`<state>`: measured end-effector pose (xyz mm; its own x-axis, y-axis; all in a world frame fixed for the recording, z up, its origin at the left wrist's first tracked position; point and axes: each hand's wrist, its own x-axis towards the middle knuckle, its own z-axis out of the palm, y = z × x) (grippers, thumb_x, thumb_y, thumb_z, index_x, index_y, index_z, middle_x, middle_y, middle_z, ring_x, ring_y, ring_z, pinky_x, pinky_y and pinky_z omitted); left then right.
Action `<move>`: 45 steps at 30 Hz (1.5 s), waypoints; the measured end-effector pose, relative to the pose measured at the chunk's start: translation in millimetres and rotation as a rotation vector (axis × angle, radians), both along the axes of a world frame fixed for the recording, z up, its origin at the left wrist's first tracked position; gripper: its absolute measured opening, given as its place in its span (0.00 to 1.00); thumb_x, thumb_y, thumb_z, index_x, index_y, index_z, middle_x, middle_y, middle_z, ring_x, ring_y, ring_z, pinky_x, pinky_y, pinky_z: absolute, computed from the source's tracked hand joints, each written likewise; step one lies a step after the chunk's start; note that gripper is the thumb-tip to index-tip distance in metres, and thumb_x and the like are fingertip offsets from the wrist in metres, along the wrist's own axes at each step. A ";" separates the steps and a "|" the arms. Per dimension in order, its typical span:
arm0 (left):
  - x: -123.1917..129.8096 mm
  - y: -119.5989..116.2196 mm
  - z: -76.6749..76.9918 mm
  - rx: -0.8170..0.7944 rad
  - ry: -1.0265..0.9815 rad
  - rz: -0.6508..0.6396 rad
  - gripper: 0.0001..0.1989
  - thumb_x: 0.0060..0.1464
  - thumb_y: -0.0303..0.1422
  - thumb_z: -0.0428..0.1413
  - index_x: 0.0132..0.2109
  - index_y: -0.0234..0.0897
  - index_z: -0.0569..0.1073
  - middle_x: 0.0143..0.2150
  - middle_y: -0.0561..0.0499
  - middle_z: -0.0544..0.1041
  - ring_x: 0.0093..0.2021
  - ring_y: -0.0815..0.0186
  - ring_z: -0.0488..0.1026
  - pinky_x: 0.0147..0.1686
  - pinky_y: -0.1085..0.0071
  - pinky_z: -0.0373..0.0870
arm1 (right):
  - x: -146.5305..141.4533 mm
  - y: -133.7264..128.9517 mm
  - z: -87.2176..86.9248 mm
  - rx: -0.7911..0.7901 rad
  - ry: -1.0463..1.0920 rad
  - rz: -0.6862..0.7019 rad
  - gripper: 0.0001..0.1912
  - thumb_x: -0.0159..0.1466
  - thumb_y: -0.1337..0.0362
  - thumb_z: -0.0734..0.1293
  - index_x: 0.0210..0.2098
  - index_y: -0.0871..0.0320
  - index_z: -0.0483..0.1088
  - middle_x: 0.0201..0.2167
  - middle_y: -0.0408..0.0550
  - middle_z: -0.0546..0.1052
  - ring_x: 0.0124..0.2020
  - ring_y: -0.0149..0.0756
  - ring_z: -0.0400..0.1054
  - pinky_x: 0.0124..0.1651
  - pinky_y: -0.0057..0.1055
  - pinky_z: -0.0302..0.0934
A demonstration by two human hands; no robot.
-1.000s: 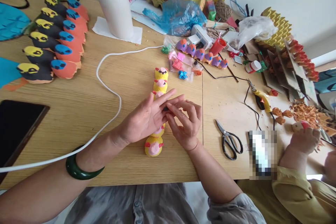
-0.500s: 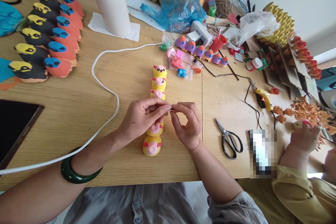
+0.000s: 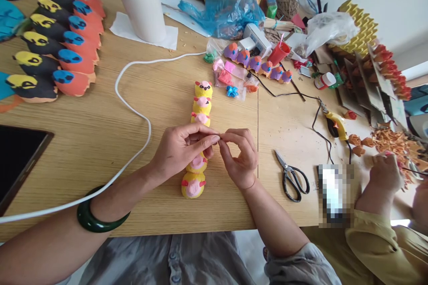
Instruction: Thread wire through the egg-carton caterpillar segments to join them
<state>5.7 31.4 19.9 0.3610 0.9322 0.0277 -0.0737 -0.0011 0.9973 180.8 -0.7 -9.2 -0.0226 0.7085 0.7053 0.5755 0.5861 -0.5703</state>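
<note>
My left hand (image 3: 185,148) and my right hand (image 3: 239,156) meet fingertip to fingertip over a yellow and pink row of figures (image 3: 194,185). Both hands pinch at the same spot; whatever lies between the fingertips is too small to make out. The row runs away from me on the wooden table, its middle hidden under my left hand. Dark eye marks show on its farthest head. Beyond it lie small bags of pink clay (image 3: 224,76) and a blue lump (image 3: 232,91).
Scissors (image 3: 291,177) and a blurred-out phone (image 3: 334,193) lie to the right, near a co-worker's hand (image 3: 386,176). A white cable (image 3: 147,120) curves past my left forearm. Painted rows (image 3: 47,53), a tablet (image 3: 23,156) and a white bottle (image 3: 142,6) are at left.
My fingertips have drawn closer together, and the dark speck between them no longer shows clearly. The co-worker's hand at right has shifted slightly left.
</note>
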 end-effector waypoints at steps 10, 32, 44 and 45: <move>0.8 1.3 0.6 -0.071 -0.017 -0.009 0.11 0.63 0.38 0.64 0.36 0.34 0.80 0.21 0.55 0.76 0.17 0.74 0.68 0.19 0.78 0.69 | 0.6 1.8 2.9 0.044 -0.046 0.011 0.11 0.70 0.73 0.71 0.47 0.52 0.75 0.38 0.46 0.81 0.37 0.36 0.77 0.39 0.37 0.74; 0.0 1.0 2.8 -0.180 -0.047 -0.042 0.14 0.62 0.41 0.66 0.35 0.35 0.78 0.18 0.57 0.72 0.16 0.74 0.66 0.18 0.77 0.67 | 1.1 0.6 1.4 0.008 -0.093 0.005 0.12 0.70 0.72 0.70 0.51 0.53 0.73 0.41 0.48 0.82 0.36 0.36 0.77 0.38 0.38 0.74; 0.4 0.3 1.0 -0.164 -0.042 -0.041 0.15 0.61 0.44 0.67 0.37 0.35 0.79 0.18 0.57 0.71 0.16 0.73 0.66 0.18 0.76 0.66 | 1.7 -0.2 0.7 -0.011 -0.098 0.005 0.13 0.69 0.70 0.71 0.52 0.51 0.73 0.41 0.48 0.82 0.36 0.37 0.76 0.38 0.39 0.73; 0.2 0.3 1.0 -0.166 -0.042 -0.045 0.15 0.61 0.44 0.67 0.37 0.35 0.79 0.18 0.57 0.71 0.16 0.73 0.66 0.18 0.76 0.66 | 1.6 -0.2 0.9 -0.006 -0.101 0.004 0.13 0.69 0.70 0.71 0.51 0.51 0.73 0.40 0.47 0.82 0.35 0.37 0.76 0.38 0.39 0.73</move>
<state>5.9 31.6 20.8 0.4045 0.9080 -0.1094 -0.1119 0.1678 0.9794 182.4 -0.8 -8.3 -0.0958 0.7125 0.6951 0.6279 0.5851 -0.5132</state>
